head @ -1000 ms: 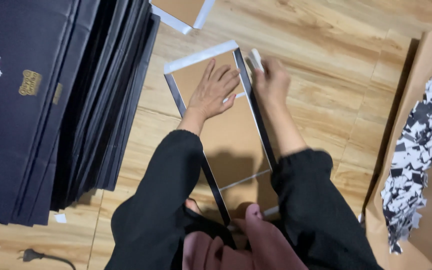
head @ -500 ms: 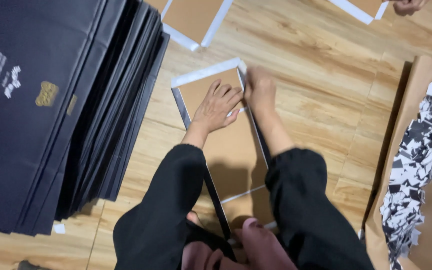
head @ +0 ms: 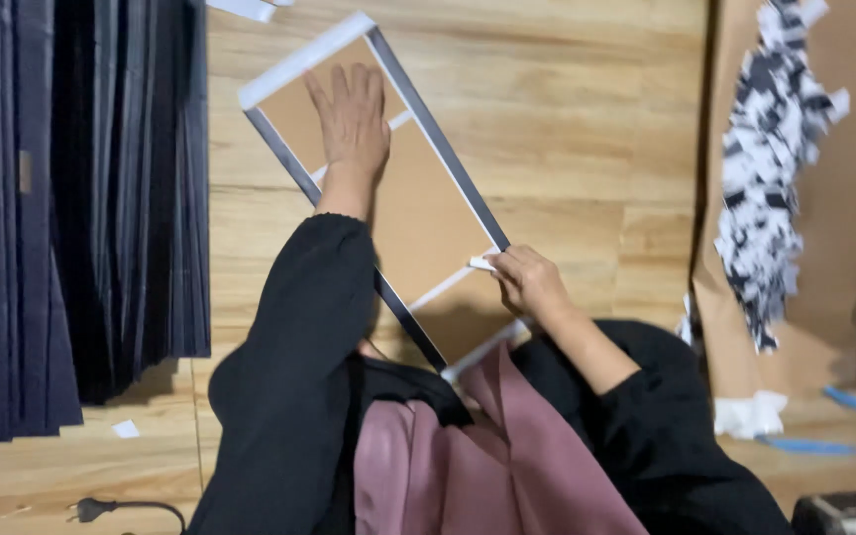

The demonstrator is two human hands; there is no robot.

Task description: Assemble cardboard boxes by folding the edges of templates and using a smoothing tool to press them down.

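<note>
At the middle of the wooden floor (head: 587,129), a long brown cardboard panel (head: 418,218) with dark edge strips and white tape lines is laid out slantwise, running from about 11 o'clock down to 5 o'clock. Its far half is pinned flat by the left hand (head: 352,117), fingers spread wide and palm down, nothing gripped. At roughly 4 o'clock on the panel, the end of a thin white strip (head: 481,264) is pinched between the curled fingertips of the right hand (head: 527,280), right on the dark right edge.

So it looks like a backing strip is being peeled off, or a tape end pressed on; honestly can't be told which from this view. Whichever it is, the panel would need to be kept pressed down while the strip is worked along the edge.

Off at 9 o'clock a stack of flat dark navy boxes (head: 71,198) is piled up, and at 3 o'clock a heap of black-and-white scraps (head: 770,159) is dumped on brown sheet.
</note>
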